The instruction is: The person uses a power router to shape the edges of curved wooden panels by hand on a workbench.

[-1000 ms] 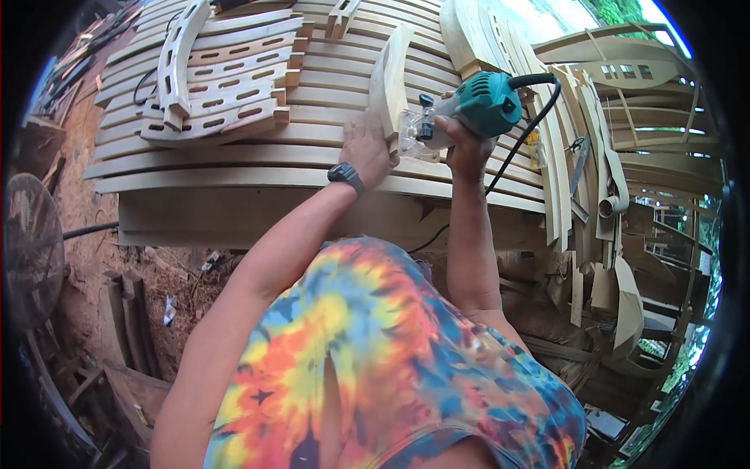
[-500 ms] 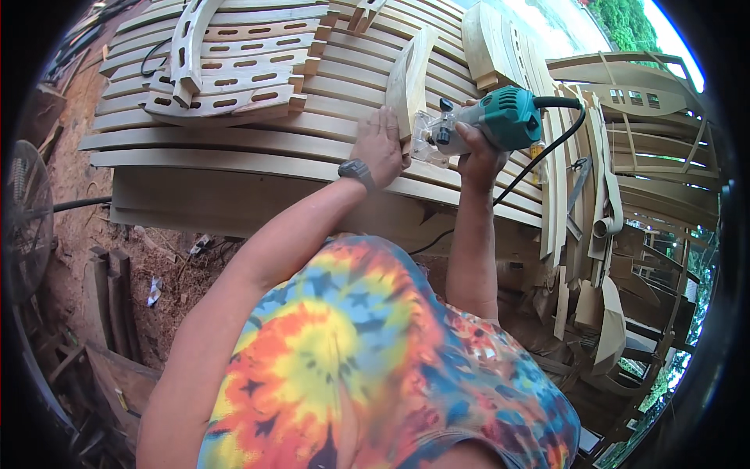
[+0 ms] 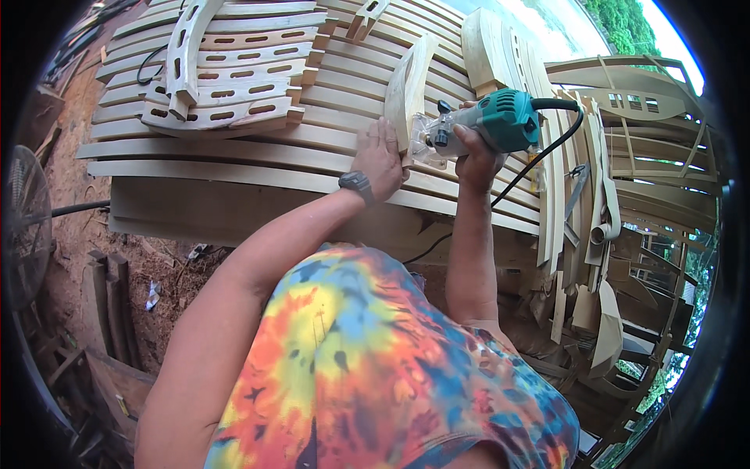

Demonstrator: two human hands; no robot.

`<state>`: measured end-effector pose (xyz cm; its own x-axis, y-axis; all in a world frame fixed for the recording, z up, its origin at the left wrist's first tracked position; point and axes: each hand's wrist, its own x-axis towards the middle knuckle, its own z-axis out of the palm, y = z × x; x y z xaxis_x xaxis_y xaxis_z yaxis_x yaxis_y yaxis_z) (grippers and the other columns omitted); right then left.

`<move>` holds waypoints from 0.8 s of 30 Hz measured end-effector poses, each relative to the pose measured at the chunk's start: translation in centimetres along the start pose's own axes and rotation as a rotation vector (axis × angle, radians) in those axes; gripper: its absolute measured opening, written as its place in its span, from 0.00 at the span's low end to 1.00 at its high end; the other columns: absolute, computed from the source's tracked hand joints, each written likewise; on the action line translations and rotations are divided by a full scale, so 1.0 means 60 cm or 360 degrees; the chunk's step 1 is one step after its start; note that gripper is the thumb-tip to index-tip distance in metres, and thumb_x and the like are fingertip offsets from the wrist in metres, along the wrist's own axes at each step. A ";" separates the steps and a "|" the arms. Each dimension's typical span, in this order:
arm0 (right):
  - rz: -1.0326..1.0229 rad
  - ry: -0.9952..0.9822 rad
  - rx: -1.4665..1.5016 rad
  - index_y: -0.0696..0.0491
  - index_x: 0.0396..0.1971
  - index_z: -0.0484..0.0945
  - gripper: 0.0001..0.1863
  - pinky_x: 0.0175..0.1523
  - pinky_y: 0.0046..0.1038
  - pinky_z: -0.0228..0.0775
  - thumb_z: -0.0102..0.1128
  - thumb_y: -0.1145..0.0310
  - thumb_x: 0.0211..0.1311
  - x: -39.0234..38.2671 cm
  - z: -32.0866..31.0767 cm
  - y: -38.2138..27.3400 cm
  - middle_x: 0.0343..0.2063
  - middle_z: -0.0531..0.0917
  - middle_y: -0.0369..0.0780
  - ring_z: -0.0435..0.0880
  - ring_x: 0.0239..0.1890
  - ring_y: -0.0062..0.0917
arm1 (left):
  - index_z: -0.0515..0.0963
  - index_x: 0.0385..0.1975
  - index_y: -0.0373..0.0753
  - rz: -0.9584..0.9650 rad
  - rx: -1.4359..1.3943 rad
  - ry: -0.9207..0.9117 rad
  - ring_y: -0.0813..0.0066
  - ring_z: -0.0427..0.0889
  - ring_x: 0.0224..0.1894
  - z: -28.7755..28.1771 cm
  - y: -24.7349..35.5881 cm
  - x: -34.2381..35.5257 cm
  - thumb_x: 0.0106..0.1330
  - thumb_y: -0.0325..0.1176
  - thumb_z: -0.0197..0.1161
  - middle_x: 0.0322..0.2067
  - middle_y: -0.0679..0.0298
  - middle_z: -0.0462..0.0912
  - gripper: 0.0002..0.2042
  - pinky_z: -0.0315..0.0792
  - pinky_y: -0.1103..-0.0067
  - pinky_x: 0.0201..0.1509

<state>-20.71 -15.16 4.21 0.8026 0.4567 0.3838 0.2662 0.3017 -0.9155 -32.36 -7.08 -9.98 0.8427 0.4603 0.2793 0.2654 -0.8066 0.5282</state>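
In the head view, grasping a teal trim router [image 3: 508, 119] by its lower housing with the right hand [image 3: 478, 156], just right of the curved wooden blank [image 3: 408, 86], fingers wrapped around and thumb across the front. Holding the router on its side, with the clear router base [image 3: 428, 139] up against the right side of the blank's near end. Bracing the left side of that same end with the left hand [image 3: 379, 160], fingers straight along the wood, not clenched; impossible to tell whether with the thumb hooked under the blank.

Compared with half a second ago, keeping both hands and the router in the same places against the blank, with only a slight change in framing.

Left of the blank, unmoved: a stack of slotted slats [image 3: 242, 95], with a slotted curved rail [image 3: 195, 31] across it. Under the blank, as before: a row of long wooden slats [image 3: 234, 168]. Far left of the blank, deeper in the dark rim than a second ago: a round fan cage [image 3: 31, 227].
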 end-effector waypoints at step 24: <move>-0.0083 -0.0029 -0.0398 0.60 0.45 0.82 0.22 0.55 0.33 0.78 0.70 0.76 0.45 0.135 0.038 0.081 0.42 0.86 0.42 0.86 0.44 0.30 | 0.45 0.70 0.15 0.0019 -0.0183 0.0145 0.30 0.57 0.72 -0.001 0.003 0.000 0.72 0.44 0.56 0.69 0.24 0.55 0.42 0.45 0.44 0.76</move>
<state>-14.14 -8.06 3.14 0.7751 0.4617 0.4313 0.4325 0.1099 -0.8949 -32.32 -7.20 -9.83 0.7983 0.4865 0.3550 0.1956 -0.7669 0.6112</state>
